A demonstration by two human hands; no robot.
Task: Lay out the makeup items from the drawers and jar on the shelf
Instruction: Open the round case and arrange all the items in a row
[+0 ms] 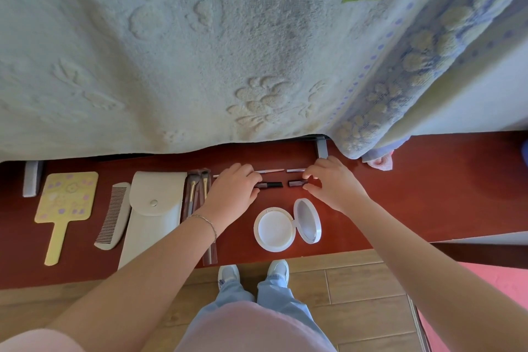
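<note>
On the red shelf (400, 203), at 12 o'clock from the open white compact (275, 230), left hand (233, 190) pinches a dark tube (271, 185), right hand (333, 184) pinches another dark tube (295, 183).

Bare shelf (414, 208) lies open at 3 o'clock of the compact (285, 226); towel (200, 51) overhangs at 12 o'clock

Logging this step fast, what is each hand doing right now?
Left hand: fingers curled on the dark tube.
Right hand: pinching the short dark tube at its end.
</note>
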